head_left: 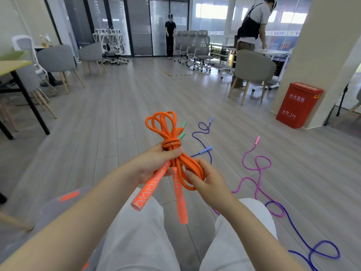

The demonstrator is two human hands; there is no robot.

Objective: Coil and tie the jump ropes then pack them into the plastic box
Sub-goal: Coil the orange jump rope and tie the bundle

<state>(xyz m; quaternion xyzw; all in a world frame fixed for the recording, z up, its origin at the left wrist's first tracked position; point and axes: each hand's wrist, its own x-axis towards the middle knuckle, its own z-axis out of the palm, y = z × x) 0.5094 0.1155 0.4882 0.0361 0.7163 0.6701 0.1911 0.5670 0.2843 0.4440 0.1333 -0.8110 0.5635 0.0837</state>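
An orange jump rope (166, 132) is coiled into a bundle with a wrap of rope around its middle, held above my knees. My left hand (156, 163) grips the bundle just below the wrap, thumb on top. My right hand (203, 177) holds the lower loops of the coil. Two orange patterned handles (148, 190) hang down from the bundle. A clear plastic box (58, 208) with orange latches sits on the floor at my left. A blue rope (205, 132), a pink rope (256, 169) and a purple rope (304, 241) lie loose on the floor to the right.
Green handle tips (182, 132) show behind the orange bundle. A red fire-extinguisher box (298, 104) stands by a pillar at right. Grey chairs and tables line both sides. Two persons stand far back. The wooden floor stretches ahead.
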